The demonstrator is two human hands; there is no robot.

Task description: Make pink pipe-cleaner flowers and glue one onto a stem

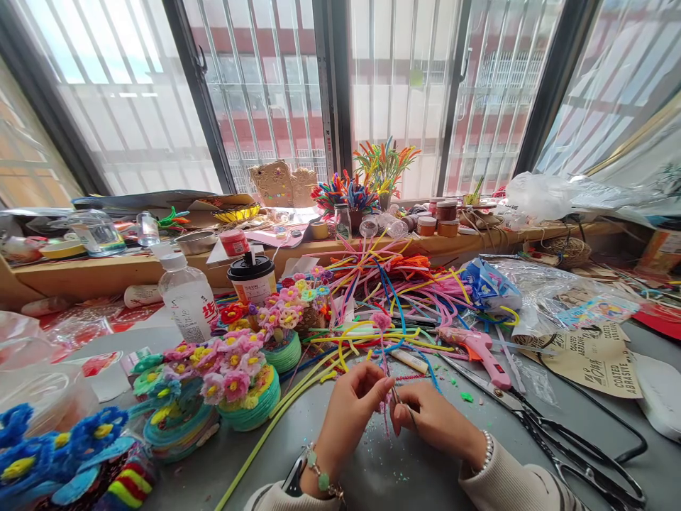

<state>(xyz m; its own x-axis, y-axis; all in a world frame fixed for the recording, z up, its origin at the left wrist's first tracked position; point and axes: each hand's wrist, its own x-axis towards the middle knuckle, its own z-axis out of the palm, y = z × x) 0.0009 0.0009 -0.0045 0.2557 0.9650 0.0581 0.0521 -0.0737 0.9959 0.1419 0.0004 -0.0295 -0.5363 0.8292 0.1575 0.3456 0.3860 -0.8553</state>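
My left hand (pixel 345 411) pinches a pink pipe cleaner (pixel 382 349) between thumb and fingertips, above the grey table. A small pink bloom (pixel 381 322) tops this upright stem, and its lower end hangs below my fingers. Close beside it, my right hand (pixel 439 420) is closed around a thin metal tool (pixel 405 403) whose tip meets the stem near my left thumb. Whether the tool is tweezers or small scissors, I cannot make out. Pink and green fuzz bits lie beneath the hands.
Left stand pipe-cleaner flower pots (pixel 250 408), a clear bottle (pixel 184 298) and a lidded cup (pixel 252 280). A heap of pipe cleaners (pixel 394 284) lies ahead. To the right are a pink glue gun (pixel 482 353), large black-handled scissors (pixel 558 433) and sandpaper sheets (pixel 590 362).
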